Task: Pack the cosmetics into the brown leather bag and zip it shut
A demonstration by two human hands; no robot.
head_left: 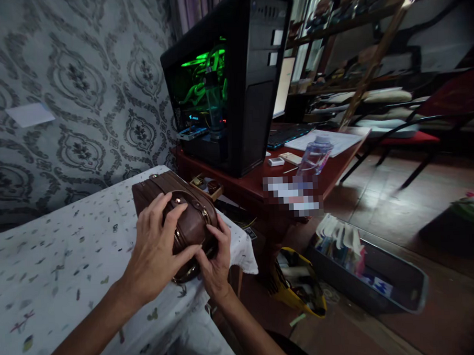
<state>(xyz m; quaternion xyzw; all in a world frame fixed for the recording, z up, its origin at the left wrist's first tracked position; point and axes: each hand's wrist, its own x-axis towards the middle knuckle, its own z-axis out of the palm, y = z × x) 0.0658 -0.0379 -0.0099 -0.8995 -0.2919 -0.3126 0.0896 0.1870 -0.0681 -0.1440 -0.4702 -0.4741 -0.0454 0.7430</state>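
Observation:
A brown leather bag [195,229] with gold-coloured zips and a top handle sits near the end of a cloth-covered table [79,263]. My left hand [156,249] lies over its near side, fingers curved across the top and thumb stretched towards the front end. At that end my right hand [218,259] grips the bag's edge, with fingers on the right side and the thumb near the left thumb. Both hands touch the leather. Whether the right fingertips hold a zip pull cannot be made out.
A red-brown desk [245,183] carries a computer tower [249,93], a plastic bottle [314,158] and a keyboard [288,136]. On the floor stand a grey bin [407,295] and a yellow-black bag [293,295]. A red chair [419,137] stands at right.

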